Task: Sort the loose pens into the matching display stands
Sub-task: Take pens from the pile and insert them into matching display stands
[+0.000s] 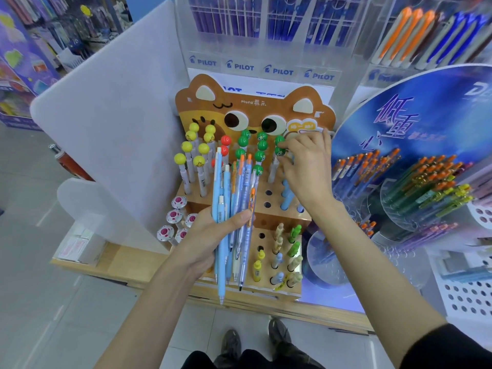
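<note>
Blue pens (222,209), brown stand (255,107)

Cat stand (255,107): empty holes (268,193) mid-right, open from above. Ball-topped pens (203,149) crowd left and back rows. White panel (111,115) walls left side; round blue display (415,123) close on right.

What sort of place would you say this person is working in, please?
Most likely a stationery shop: PILOT-branded pen racks, a cat-faced display stand, and a tiered round pen display.
</note>
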{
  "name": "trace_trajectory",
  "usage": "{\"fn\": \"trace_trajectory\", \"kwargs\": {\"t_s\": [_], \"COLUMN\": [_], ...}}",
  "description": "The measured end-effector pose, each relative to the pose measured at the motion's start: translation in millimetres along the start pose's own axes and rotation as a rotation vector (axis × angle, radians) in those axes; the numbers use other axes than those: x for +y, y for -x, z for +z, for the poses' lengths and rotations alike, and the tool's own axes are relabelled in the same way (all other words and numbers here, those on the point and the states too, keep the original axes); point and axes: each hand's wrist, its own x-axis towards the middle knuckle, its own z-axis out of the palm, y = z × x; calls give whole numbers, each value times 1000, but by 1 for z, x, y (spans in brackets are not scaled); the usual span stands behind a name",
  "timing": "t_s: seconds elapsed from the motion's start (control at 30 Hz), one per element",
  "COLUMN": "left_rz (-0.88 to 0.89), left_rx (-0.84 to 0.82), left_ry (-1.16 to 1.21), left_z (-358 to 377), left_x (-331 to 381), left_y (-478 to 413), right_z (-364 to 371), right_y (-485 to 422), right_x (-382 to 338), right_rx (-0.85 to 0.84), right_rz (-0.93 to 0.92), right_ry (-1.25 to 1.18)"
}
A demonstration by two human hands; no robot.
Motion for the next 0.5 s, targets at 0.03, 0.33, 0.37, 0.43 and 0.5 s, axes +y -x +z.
{"fn": "trace_trajectory", "kwargs": {"t_s": [0.03,0.33,0.37,0.43,0.5], "left_rz": [0,1,2,7,13], "left_rx": [1,14,17,18,16], "left_ry": [6,13,14,12,14], "left_z": [0,2,2,2,2], "left_x": [0,0,0,0,0], "left_y": [0,-1,-2,-2,-2], "right_z": [1,8,7,7,7], "right_y": [1,1,2,3,3], "right_x": [0,0,0,-2,-3], "right_rx": [1,23,23,10,-13], "right_rz": [-2,-8,-8,0,8], "right_ry": [1,21,22,26,30]}}
